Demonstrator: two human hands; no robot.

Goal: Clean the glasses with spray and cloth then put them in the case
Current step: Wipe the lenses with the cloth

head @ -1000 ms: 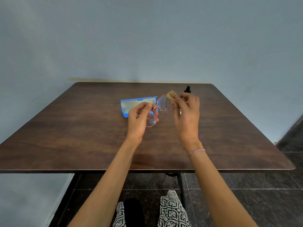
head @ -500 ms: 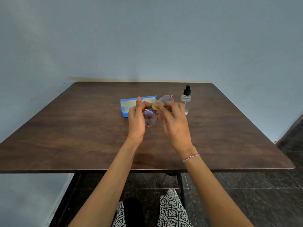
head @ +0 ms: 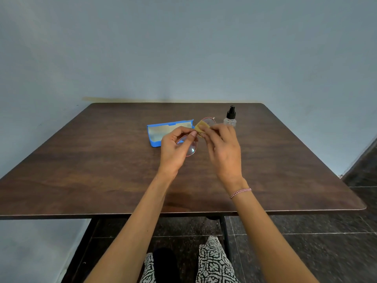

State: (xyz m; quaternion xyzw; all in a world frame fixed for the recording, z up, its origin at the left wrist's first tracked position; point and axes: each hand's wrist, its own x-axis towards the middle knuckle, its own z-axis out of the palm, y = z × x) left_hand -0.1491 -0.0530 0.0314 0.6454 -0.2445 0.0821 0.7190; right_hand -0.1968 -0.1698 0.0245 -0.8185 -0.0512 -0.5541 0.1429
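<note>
I hold round glasses (head: 191, 149) with a thin red frame above the middle of the dark wooden table (head: 102, 170). My left hand (head: 176, 149) pinches the near lens rim. My right hand (head: 223, 148) pinches a small yellow cloth (head: 201, 126) against the glasses near the bridge; the far lens pokes out behind it. An open blue case (head: 161, 132) with a pale lining lies just behind my left hand. A clear spray bottle (head: 230, 117) with a black pump top stands upright behind my right hand.
The table stands against a blue-grey wall (head: 183, 48). Dark floor tiles (head: 306, 252) show below the near table edge and at the right. My patterned trouser knees (head: 212, 262) sit under the near edge.
My right hand with the cloth moved from the far lens toward the bridge and near lens, uncovering the spray bottle. My left hand has shifted its grip on the near lens.
</note>
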